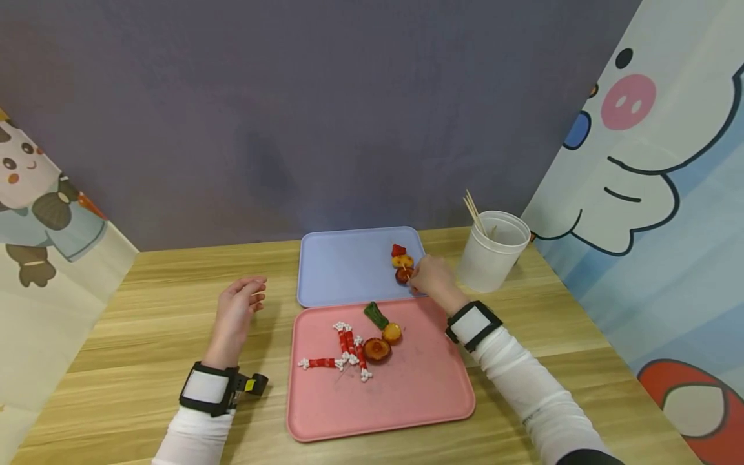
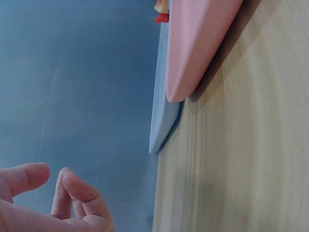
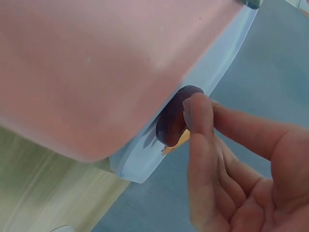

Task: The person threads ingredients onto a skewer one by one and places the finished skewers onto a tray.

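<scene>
My right hand (image 1: 433, 279) pinches the near end of a food skewer (image 1: 402, 261) over the right side of the blue tray (image 1: 349, 268). On it are a red piece (image 1: 398, 250), a yellow piece and, closest to the fingers, a round brown piece (image 3: 175, 116). In the right wrist view, thumb and forefinger meet beside that brown piece; the stick itself is mostly hidden. Left of the trays, my left hand (image 1: 237, 307) is held above the table, fingers loosely bent, with nothing in it. The left wrist view shows the same hand (image 2: 63, 203) apart from both trays.
A pink tray (image 1: 378, 413) lies in front of the blue one. It bears several red-and-white sticks (image 1: 322, 363), a mushroom-like piece (image 1: 376, 350), a yellow piece (image 1: 392, 333) and a green piece (image 1: 376, 314). At the back right, a white bucket (image 1: 488, 258) holds thin wooden sticks (image 1: 473, 210).
</scene>
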Tool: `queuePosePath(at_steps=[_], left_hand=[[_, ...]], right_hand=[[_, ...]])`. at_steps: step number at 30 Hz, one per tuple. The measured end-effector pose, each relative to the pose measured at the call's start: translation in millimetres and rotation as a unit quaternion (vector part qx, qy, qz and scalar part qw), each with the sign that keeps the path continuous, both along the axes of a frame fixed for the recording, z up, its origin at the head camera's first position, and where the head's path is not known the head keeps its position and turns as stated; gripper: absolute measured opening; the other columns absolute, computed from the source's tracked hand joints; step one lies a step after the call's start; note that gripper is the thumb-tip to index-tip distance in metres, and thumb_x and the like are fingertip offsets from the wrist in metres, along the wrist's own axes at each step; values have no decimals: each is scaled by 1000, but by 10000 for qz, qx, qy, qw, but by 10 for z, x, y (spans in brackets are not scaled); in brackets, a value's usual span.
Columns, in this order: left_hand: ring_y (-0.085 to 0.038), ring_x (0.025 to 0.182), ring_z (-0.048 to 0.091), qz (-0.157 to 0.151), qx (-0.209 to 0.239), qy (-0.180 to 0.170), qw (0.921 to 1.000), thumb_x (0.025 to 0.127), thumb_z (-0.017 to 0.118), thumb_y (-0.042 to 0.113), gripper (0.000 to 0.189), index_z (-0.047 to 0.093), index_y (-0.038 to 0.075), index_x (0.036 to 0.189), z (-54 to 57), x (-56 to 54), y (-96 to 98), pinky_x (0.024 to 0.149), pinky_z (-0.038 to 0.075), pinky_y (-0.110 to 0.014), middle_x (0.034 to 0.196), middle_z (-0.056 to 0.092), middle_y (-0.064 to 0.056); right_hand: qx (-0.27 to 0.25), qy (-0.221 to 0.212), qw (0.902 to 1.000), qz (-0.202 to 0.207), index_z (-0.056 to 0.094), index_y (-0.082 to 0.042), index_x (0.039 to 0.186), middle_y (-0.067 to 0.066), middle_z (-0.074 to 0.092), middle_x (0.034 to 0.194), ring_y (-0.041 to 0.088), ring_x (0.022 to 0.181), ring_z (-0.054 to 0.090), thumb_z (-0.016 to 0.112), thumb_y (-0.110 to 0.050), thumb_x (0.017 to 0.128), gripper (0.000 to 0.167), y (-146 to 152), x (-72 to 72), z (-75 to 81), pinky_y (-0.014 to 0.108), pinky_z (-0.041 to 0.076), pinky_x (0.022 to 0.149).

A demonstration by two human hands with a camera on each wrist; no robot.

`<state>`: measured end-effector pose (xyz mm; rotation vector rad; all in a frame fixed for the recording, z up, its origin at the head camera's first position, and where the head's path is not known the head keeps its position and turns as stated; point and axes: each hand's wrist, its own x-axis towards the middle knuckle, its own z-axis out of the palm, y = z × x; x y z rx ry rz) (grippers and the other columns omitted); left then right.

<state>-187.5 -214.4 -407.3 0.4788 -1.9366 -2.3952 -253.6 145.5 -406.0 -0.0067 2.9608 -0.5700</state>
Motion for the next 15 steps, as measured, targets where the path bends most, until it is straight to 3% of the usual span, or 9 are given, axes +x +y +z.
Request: queuePosePath(at_steps=[6,15], left_hand=[[-7,71,56,-7,-31,-16,10000,96,56,17,12,62,9,102,-2,-6,-6,65,45,-20,81,61,9],[-7,72,57,-34,58,-12,10000,95,57,18,9,66,15,93,-2,0,-5,65,46,-20,82,62,8]], right_hand=[[110,93,9998,165,71,-10,60,-2,58,53,14,50,48,72,-24,80,25,-8,-2,6,23,31,45],[131,127,9994,311,69,-9,59,-3,53,49,14,51,49,76,-28,78,28,-21,3,-8,24,32,45]])
